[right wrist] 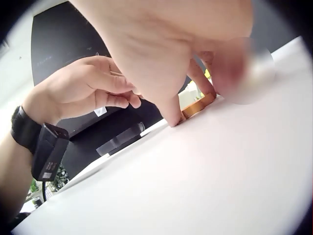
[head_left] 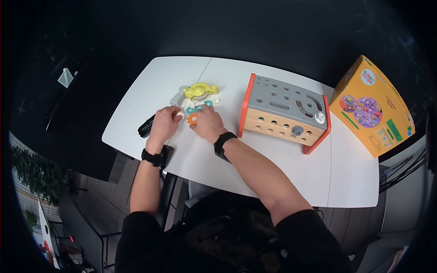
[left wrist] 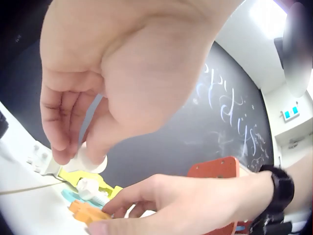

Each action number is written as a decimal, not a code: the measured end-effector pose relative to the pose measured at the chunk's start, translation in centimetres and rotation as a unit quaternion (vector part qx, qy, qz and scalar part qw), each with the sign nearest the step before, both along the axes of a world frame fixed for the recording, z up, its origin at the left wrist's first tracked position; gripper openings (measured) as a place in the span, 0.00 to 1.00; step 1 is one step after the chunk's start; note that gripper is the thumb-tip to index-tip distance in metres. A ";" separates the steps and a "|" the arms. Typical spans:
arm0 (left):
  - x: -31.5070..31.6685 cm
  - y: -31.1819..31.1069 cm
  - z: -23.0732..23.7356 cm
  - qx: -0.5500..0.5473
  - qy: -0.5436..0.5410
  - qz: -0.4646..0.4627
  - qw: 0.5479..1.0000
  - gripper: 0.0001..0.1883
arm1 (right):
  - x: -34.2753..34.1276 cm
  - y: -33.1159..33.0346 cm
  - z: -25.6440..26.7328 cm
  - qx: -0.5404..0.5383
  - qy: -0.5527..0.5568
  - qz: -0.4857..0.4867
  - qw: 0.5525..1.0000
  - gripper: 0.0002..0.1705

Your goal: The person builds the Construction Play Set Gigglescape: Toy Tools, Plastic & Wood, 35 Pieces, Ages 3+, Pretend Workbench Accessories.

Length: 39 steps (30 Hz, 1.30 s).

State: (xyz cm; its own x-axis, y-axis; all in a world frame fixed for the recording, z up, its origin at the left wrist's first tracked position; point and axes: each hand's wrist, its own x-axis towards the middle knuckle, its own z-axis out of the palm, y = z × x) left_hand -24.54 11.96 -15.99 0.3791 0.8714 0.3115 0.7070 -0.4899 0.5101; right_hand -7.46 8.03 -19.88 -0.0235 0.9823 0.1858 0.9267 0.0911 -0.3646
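Note:
My left hand (head_left: 165,125) pinches a white round piece (left wrist: 87,159) between thumb and fingertips, just above the table. Beside it, my right hand (head_left: 207,123) has its thumb and fingers around an orange gear-shaped piece (head_left: 192,119) lying on the table; in the right wrist view the orange piece (right wrist: 198,106) is between them. Just beyond the hands lie a teal piece (head_left: 193,109), a white screw (left wrist: 93,190), a yellow toy saw (head_left: 198,91) and a grey piece (head_left: 176,99). A small white nut (head_left: 217,102) sits right of these.
A toy workbench (head_left: 282,109) with a grey top and red-orange ends stands right of my hands. Farther right is a yellow box (head_left: 371,109). A black object (head_left: 145,127) lies by the table's left edge, beside my left hand. The white table (head_left: 291,177) extends under everything.

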 end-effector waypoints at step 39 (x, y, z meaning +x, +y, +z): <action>8.5 -10.8 6.8 -0.017 -0.099 -0.302 0.948 0.15 | 8.8 -17.2 7.4 0.165 0.357 0.014 0.919 0.14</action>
